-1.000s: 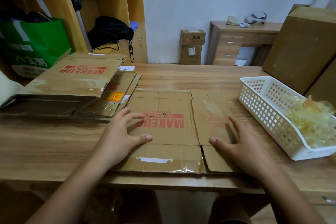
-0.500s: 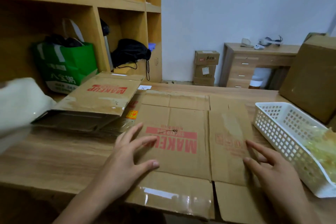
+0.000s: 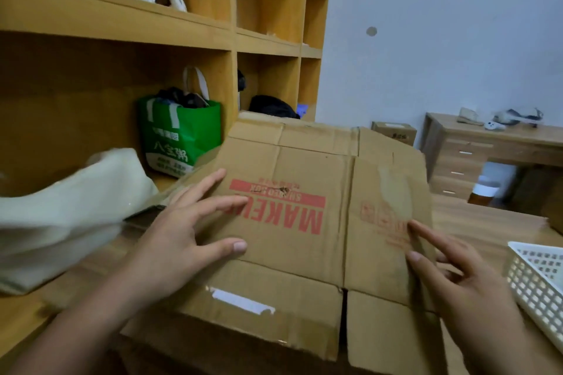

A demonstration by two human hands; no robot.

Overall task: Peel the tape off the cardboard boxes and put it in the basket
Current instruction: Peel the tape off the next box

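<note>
The flattened brown cardboard box printed MAKEUP [image 3: 304, 253] now tilts up, its far edge raised off the light wooden table [image 3: 487, 228]. Tall wooden shelving [image 3: 122, 39] fills the left, with a wooden desk [image 3: 475, 146] far right. The white plastic lattice basket [image 3: 542, 283] sits near right. The left hand [image 3: 182, 240] and right hand [image 3: 457, 280] press straight, spread fingers on the box. Clear glossy tape [image 3: 243, 301] remains on its near flap.

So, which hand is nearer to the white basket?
Right. The right hand, on the cardboard box, is just beside the basket; the left hand rests across the box, farther left.
</note>
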